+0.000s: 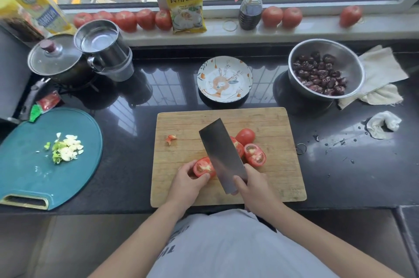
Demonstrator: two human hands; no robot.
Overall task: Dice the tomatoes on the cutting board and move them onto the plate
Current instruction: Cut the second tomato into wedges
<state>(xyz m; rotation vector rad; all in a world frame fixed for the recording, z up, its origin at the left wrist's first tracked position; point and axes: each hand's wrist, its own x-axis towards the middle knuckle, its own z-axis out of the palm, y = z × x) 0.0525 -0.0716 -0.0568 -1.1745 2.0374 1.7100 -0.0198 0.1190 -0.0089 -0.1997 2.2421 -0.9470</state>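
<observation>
The left hand (188, 183) curls its fingers and thumb around a tomato half (203, 167), cut face up, near the front of a wooden cutting board (272, 123). The right hand (254, 189) grips the handle end of a broad cleaver (221, 155), whose dark blade angles up and away across the board, its edge just beside the held half. To the right of the blade lie more tomato pieces (254, 152): two cut pieces showing seeds and one rounded piece with its skin side up, close together. A small tomato scrap (171, 139) sits alone on the left part of the board. Beyond the board, on the dark countertop (136, 164), stands a patterned plate (225, 79) with a rabbit design, holding no tomato. To the right is a steel bowl (340, 53) of dark dried fruit, with cloths (381, 69) beside it. To the left lies a teal cutting board (27, 175) with chopped scallion and garlic (65, 147). Whole tomatoes (127, 20) line the windowsill, along with a yellow packet (186, 3) and a spray bottle (250, 5).
</observation>
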